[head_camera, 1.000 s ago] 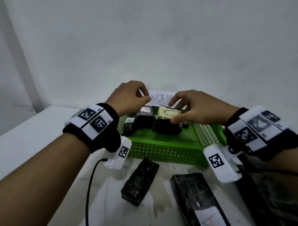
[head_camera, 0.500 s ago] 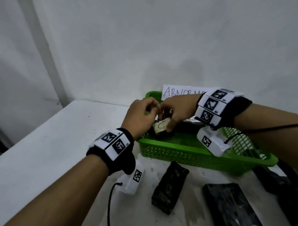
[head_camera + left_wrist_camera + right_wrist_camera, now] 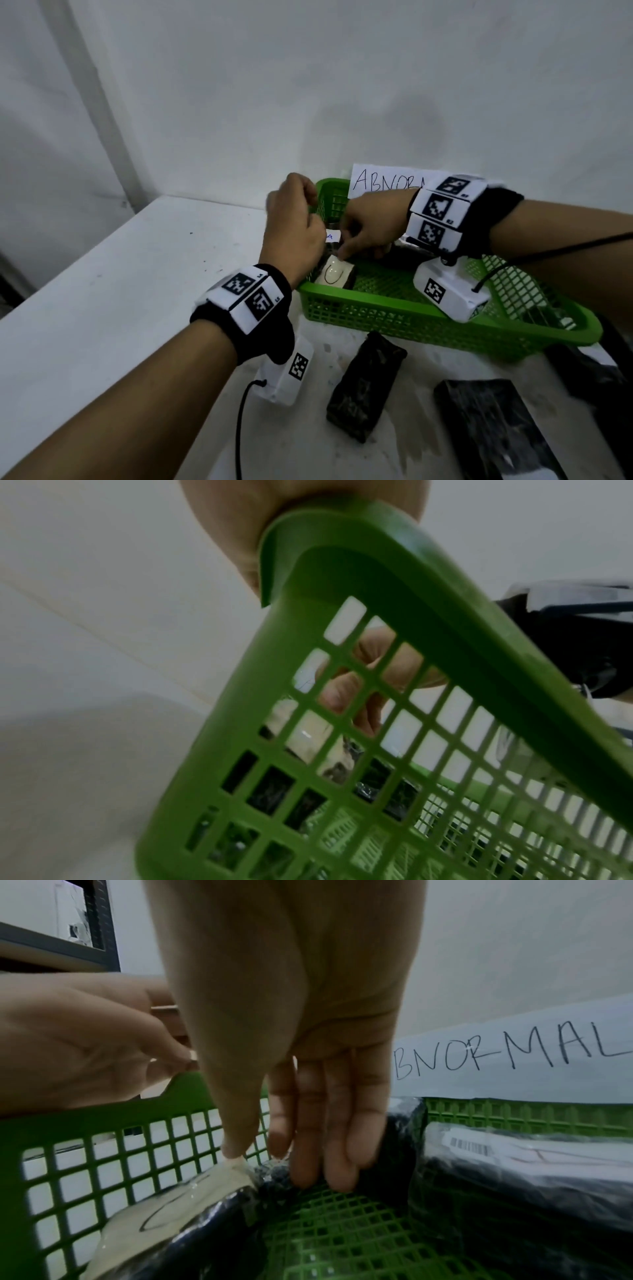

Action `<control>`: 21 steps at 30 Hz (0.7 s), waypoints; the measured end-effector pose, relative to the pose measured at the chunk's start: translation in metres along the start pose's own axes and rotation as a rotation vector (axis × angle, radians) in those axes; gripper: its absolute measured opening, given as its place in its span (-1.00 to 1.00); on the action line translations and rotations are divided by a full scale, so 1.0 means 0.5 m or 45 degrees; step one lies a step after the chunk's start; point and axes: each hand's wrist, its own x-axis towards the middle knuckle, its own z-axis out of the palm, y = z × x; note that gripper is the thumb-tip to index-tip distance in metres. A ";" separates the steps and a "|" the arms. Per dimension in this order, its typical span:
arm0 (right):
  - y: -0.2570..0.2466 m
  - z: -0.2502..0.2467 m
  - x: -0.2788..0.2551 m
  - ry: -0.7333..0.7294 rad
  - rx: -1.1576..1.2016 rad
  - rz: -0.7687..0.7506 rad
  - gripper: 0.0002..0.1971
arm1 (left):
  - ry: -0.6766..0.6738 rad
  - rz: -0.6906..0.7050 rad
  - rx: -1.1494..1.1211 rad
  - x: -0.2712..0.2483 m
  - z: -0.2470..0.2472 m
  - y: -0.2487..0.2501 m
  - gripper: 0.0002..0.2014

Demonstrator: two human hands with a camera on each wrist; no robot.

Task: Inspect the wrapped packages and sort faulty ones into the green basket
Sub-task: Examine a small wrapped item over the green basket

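Green basket (image 3: 404, 310) on the white table (image 3: 102, 308), its left end under both hands. Package with a pale label (image 3: 334, 274) lies in that near-left corner, long axis toward the right hand (image 3: 373, 228), whose straight fingers touch its far end. Left hand (image 3: 294, 233) sits just beside at the rim, fingers curled; whether it holds anything cannot be told.

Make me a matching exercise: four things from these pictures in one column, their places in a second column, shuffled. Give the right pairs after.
Things:
1. package with the C label
2. ABNORMAL sign
3. unlabelled black package
4. left hand

Places:
A. on the table in front of the green basket
B. over the basket's left end
C. inside the basket, left end
D. behind the basket, at the wall

Pairs: 1-C, 2-D, 3-A, 4-B
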 end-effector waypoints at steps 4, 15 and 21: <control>0.022 0.011 0.010 -0.484 0.299 0.106 -0.83 | 0.001 -0.285 0.139 0.004 0.004 -0.002 -0.74; 0.049 0.028 0.061 -0.439 0.832 0.086 -0.87 | -0.216 -0.461 0.281 0.017 0.008 -0.021 -0.64; 0.055 0.034 0.053 -0.377 0.794 0.144 -0.94 | -0.246 -0.420 0.321 0.021 0.013 -0.031 -0.58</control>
